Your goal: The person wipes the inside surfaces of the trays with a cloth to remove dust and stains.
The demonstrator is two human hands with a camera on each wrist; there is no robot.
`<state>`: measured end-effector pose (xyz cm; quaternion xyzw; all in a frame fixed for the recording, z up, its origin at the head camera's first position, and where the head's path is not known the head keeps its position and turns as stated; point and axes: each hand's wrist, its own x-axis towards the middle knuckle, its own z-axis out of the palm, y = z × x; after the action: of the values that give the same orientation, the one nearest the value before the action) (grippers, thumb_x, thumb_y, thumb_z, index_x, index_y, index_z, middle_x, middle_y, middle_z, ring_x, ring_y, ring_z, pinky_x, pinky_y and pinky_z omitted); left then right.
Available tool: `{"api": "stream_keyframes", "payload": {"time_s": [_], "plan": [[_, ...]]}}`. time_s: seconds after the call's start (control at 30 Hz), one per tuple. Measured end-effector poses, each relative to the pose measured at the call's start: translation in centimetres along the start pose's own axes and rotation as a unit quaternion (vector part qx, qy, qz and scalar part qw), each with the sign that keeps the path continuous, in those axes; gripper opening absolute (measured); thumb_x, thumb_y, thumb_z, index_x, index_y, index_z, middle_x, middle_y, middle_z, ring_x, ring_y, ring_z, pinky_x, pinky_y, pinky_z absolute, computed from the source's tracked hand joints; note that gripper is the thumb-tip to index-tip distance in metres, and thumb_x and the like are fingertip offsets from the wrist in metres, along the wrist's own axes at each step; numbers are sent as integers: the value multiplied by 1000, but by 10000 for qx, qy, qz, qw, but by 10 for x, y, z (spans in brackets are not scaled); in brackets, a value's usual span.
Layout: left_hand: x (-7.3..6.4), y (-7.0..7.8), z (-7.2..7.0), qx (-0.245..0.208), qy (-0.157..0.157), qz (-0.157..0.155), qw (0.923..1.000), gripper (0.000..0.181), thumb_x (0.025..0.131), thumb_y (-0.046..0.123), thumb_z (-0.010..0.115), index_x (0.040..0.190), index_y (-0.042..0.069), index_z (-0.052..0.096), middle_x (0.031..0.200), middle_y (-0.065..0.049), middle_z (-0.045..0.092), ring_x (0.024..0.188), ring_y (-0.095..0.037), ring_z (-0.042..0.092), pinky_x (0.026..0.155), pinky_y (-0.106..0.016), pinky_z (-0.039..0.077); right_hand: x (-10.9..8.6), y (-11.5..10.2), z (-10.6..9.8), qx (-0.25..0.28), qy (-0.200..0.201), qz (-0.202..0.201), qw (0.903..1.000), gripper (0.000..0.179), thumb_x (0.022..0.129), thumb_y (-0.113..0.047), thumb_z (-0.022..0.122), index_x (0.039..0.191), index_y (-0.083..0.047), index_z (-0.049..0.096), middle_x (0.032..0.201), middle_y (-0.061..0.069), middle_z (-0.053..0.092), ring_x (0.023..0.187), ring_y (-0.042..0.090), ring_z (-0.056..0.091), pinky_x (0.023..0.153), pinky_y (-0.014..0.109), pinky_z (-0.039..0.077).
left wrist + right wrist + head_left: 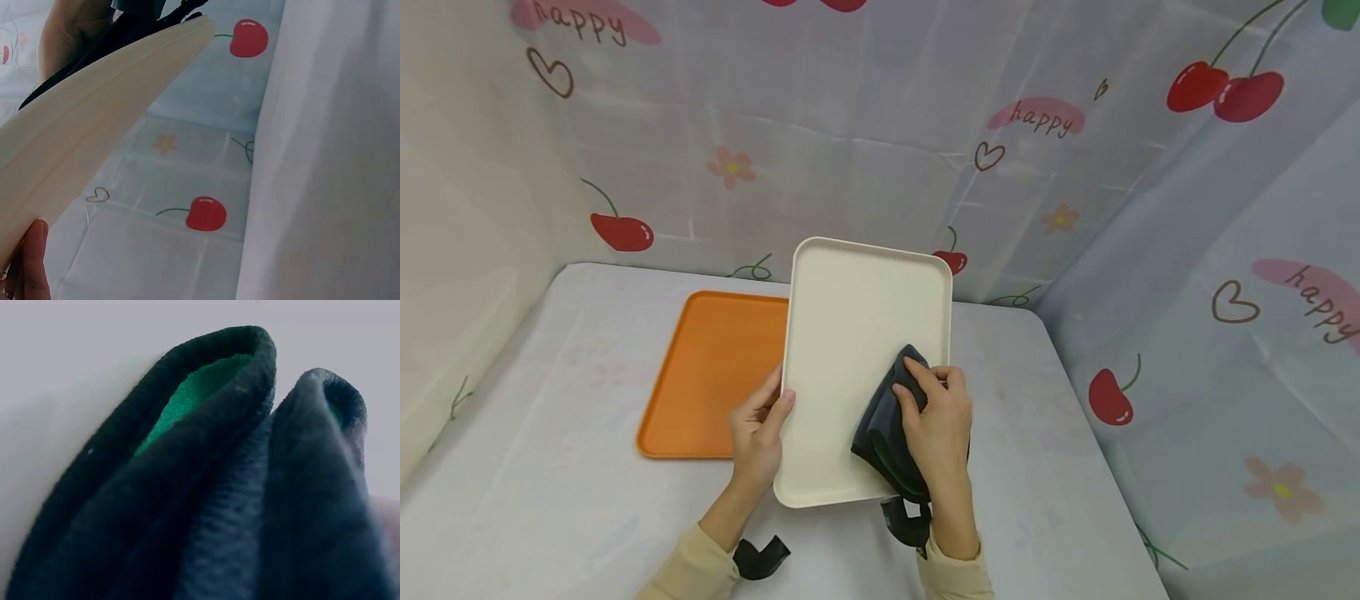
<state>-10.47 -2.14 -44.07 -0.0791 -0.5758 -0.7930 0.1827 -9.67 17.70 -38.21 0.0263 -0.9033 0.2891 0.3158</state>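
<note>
A cream rectangular tray [850, 333] is held up and tilted toward the head camera. My left hand [758, 435] grips its left edge, thumb on the front face; in the left wrist view fingers [35, 262] press against the tray's underside [94, 137]. My right hand [938, 421] pinches a folded dark blue cloth [880, 425] against the tray's lower right part. Close up in the right wrist view, the cloth [212, 450] shows thick folds with a green inner side [194, 394].
An orange tray [715, 375] lies on the white-covered table [550, 400], partly behind the cream tray. A curtain [850, 108] printed with cherries hangs behind and to the right. Black straps [762, 558] sit at the wrists.
</note>
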Motion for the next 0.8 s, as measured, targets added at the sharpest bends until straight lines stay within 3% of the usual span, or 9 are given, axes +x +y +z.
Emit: {"api": "stream_keyframes", "payload": {"time_s": [0.23, 0.5, 0.8], "plan": [[-2, -1, 2, 11, -22, -106, 9999, 40, 94, -6, 55, 133, -12, 51, 105, 12, 70, 86, -2, 66, 73, -18, 58, 0, -13, 6, 84, -137, -340, 9993, 38, 78, -11, 81, 115, -10, 74, 97, 16, 57, 81, 29, 58, 67, 39, 48], [-3, -2, 3, -101, -108, -161, 9998, 40, 94, -6, 54, 134, -12, 50, 106, 10, 70, 89, -3, 68, 75, -21, 58, -1, -34, 17, -38, -318, -889, 9955, 37, 78, -16, 82, 114, -12, 74, 100, 14, 59, 79, 23, 57, 65, 34, 39], [-5, -1, 4, -145, -250, -138, 9995, 41, 95, -5, 53, 135, -12, 48, 105, 12, 70, 92, -2, 66, 78, -18, 57, 0, -51, 24, -94, -513, -1642, 9850, 38, 77, -19, 83, 114, -17, 75, 101, 12, 61, 80, 22, 58, 64, 33, 41]]}}
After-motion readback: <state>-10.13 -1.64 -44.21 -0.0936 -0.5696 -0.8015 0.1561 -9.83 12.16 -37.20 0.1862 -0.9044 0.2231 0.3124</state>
